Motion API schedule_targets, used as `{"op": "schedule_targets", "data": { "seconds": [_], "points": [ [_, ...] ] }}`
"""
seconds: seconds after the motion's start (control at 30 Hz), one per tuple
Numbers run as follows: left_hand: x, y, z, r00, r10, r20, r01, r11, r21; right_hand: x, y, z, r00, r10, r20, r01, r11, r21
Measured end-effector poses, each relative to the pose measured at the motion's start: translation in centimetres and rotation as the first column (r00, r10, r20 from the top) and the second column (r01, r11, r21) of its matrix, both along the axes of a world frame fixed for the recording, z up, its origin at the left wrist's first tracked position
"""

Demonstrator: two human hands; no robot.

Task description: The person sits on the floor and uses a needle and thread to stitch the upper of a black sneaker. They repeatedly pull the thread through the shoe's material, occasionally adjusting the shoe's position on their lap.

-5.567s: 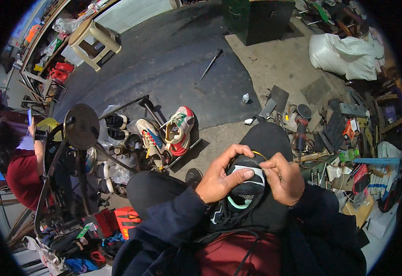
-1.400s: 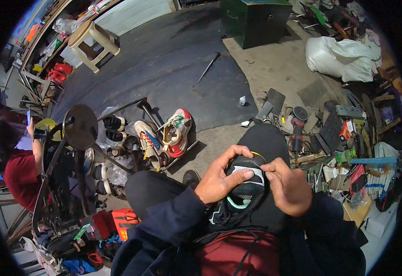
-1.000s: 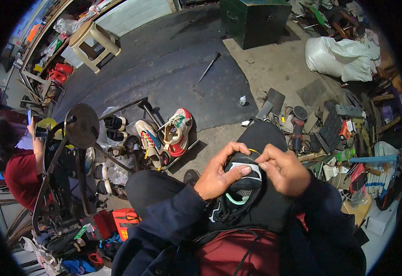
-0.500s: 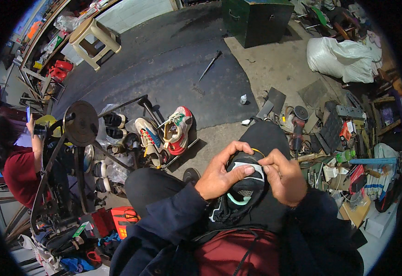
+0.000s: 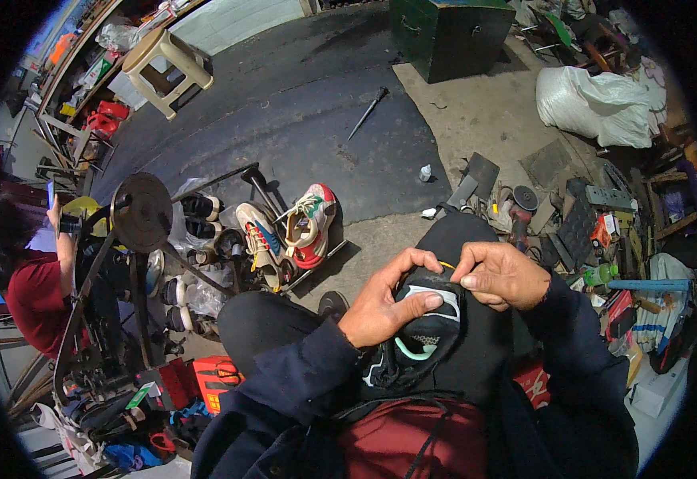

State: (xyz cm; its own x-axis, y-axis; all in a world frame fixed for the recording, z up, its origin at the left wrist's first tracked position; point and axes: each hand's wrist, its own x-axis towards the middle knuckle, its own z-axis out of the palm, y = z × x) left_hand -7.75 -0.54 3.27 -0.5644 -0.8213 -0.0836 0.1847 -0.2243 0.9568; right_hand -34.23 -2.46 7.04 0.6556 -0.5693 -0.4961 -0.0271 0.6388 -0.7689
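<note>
On my dark-trousered thigh rests a black shoe (image 5: 424,323) with pale grey trim and a mint-green inner part. My left hand (image 5: 388,299) is closed on it, thumb across the trim and fingers over its upper end. At that end a thin yellow strip or edge (image 5: 445,264) shows. My right hand (image 5: 500,275) is pinched at the shoe's upper right edge beside the yellow piece; what is between thumb and finger is too small to make out.
Beige-red sneakers (image 5: 307,225) sit left front beside a black metal machine (image 5: 142,214). A person in a red shirt (image 5: 33,291) holds a blue flat object at far left. Tools (image 5: 528,203) clutter the right. A pointed tool (image 5: 367,113) lies on dark matting, beyond which stands a green chest (image 5: 448,36).
My right hand has moved up and to the right and turned more sideways, with the forearm further out. My left hand still grips the shoe in about the same place.
</note>
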Motion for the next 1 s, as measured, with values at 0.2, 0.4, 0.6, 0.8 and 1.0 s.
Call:
{"op": "schedule_targets", "data": {
  "seconds": [0.2,0.4,0.6,0.8,1.0],
  "points": [
    [-0.2,0.3,0.2,0.999,-0.002,-0.045,0.006,0.994,0.105,2.3,4.0,2.9,0.899,-0.252,-0.358,-0.08,0.708,-0.701],
    [-0.2,0.2,0.2,1.0,0.028,0.012,-0.028,0.999,-0.043,2.9,4.3,2.4,0.854,-0.28,-0.437,-0.171,0.643,-0.746],
    [0.2,0.2,0.1,1.0,0.019,-0.016,-0.019,1.0,0.019,2.6,3.2,0.5,0.941,-0.225,-0.254,0.043,0.82,-0.57],
    [-0.1,0.2,0.0,1.0,-0.001,-0.031,0.003,0.998,0.064,2.3,4.4,3.5,0.852,-0.247,-0.462,-0.106,0.782,-0.614],
    [0.0,0.1,0.0,1.0,0.017,-0.022,-0.016,1.0,0.007,3.9,5.1,2.1,0.83,-0.412,-0.376,-0.055,0.61,-0.79]
  ]
}}
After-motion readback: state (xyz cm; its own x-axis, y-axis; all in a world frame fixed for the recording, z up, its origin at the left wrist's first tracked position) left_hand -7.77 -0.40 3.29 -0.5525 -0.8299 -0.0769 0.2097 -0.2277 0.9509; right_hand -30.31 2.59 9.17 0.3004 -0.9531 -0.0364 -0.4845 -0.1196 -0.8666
